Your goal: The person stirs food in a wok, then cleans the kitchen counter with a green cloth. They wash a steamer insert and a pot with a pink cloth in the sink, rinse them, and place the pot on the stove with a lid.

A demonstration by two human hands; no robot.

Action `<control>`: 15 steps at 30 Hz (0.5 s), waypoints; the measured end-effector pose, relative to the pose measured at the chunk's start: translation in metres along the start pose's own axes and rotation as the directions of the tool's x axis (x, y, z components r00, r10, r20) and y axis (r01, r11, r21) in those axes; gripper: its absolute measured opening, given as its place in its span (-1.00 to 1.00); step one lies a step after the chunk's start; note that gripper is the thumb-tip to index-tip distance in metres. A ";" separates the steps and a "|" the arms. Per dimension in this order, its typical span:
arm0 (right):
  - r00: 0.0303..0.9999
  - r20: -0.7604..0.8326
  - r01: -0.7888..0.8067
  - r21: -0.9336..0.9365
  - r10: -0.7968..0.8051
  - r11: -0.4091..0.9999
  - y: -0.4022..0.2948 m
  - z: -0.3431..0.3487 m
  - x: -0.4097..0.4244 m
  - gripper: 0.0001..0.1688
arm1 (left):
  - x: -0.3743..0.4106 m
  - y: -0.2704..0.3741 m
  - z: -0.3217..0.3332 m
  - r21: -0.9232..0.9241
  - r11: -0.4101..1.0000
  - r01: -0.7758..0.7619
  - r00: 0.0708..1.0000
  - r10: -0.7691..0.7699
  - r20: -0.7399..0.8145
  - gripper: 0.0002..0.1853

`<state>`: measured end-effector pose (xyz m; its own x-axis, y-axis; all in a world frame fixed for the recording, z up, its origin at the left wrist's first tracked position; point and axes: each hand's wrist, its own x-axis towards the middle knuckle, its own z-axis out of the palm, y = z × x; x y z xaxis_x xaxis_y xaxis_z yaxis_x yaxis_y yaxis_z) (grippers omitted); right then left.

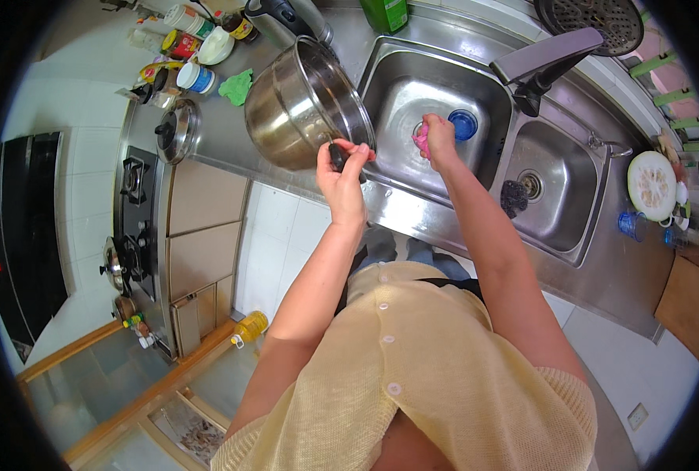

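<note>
My left hand (345,182) grips the black handle (338,156) of a large stainless steel pot (284,112). The pot is tilted, its mouth turned towards the sink, and its rim overlaps the left edge of the larger basin (396,88). Over that basin my right hand (439,138) is closed around a crumpled pink cloth (422,140), mostly hidden by the fingers. Beside the hand, a round blue glass or bowl (463,124) lies in the basin.
A dark tap (547,56) reaches over the larger basin. The smaller basin (567,176) has a dark scouring pad (514,197) at its edge. Left stand an electric kettle (282,20), a green cloth (236,87), a pot lid (177,130) and several jars. A cut melon (651,185) is right.
</note>
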<state>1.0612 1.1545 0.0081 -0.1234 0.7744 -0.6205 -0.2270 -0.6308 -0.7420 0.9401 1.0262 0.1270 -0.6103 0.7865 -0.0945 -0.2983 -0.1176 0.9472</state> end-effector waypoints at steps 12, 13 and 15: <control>0.835 0.503 0.217 0.073 -0.223 0.974 -0.043 -0.003 -0.120 -0.54 | 0.005 0.005 -0.006 -0.099 0.995 0.014 0.995 -0.003 0.104 -0.80; 0.789 0.508 0.379 0.041 -0.346 0.924 -0.046 0.009 -0.131 -0.53 | 0.005 0.003 -0.010 -0.092 0.996 0.013 0.996 -0.005 0.087 -0.79; 0.638 0.504 0.706 -0.082 -0.582 0.703 -0.052 0.034 -0.143 -0.53 | 0.005 -0.001 -0.015 -0.088 0.996 0.005 0.999 0.000 0.051 -0.78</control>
<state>1.0575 1.0785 0.1436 -0.4335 0.8862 0.1635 -0.1674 0.0990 -0.9809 0.9258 1.0212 0.1210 -0.5717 0.8166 -0.0791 -0.3649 -0.1668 0.9160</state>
